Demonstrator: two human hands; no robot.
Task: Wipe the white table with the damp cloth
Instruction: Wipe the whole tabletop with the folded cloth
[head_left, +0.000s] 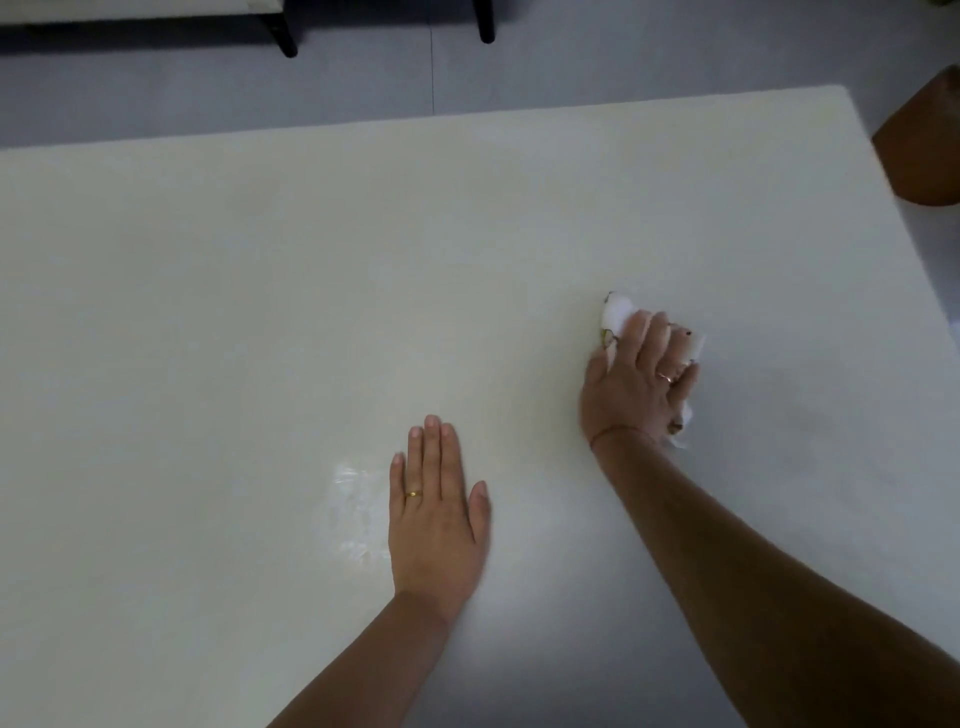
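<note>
Mid-wipe: my right hand (636, 382) presses the cloth (615, 314) flat-fingered on the table (260, 260); my left hand (436, 514) rests flat, fingers straight. Next likely needs a firm sweep leftward.

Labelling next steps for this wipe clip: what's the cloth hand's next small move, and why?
Probably slide the right hand and the cloth leftward across the table, toward the shiny patch beside the left hand. The cloth lies pressed down near the table's right side, the left hand rests flat on the top, and the patch sits well apart from the cloth.
</note>
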